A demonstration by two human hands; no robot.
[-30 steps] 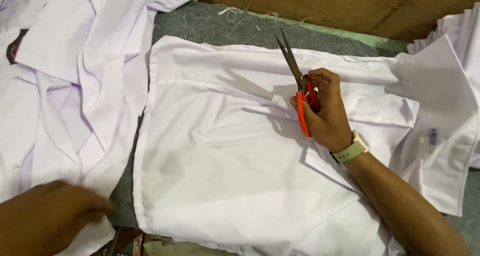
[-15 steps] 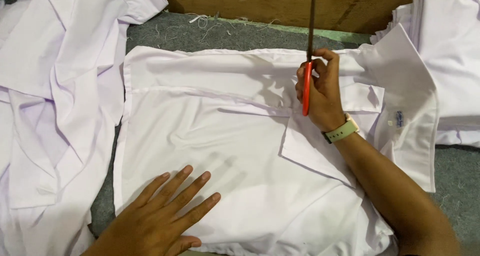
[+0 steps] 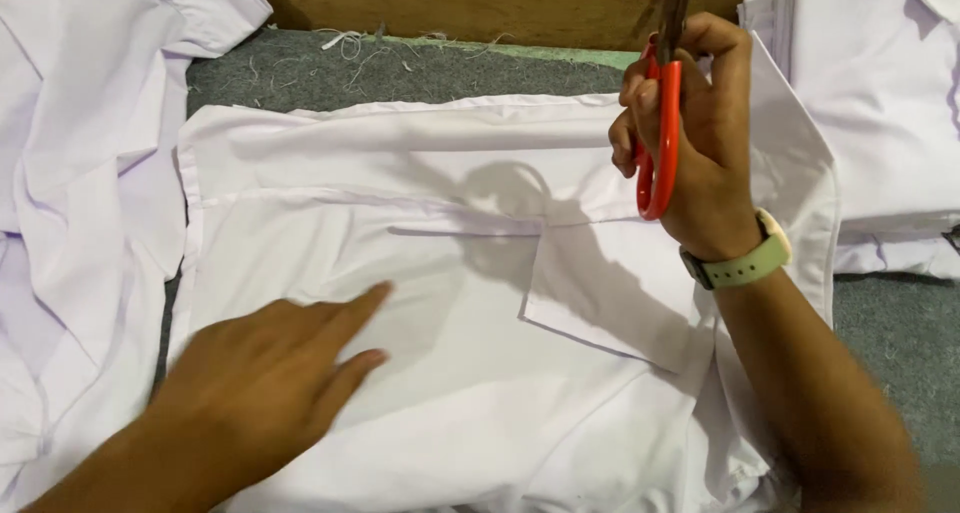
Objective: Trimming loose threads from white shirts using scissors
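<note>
A white shirt (image 3: 440,173) lies flat on a grey felt surface, its chest pocket (image 3: 610,288) showing right of centre. My left hand (image 3: 275,368) rests palm down on the shirt's lower left, fingers pointing toward the pocket. My right hand (image 3: 700,143) hovers over the shirt's upper right and grips a pair of scissors with orange handles (image 3: 660,143); the dark blades point up and run out of the top of the frame. A pale green watch (image 3: 745,258) sits on that wrist.
More white shirts lie heaped at the left (image 3: 80,173) and stacked at the right (image 3: 880,103). The grey felt surface (image 3: 420,68) carries loose thread scraps near a brown wooden board (image 3: 480,3) along the far edge.
My left hand has slid up onto the shirt and turned toward the pocket. My right hand has lifted the scissors higher and toward the upper right. The view has moved closer.
</note>
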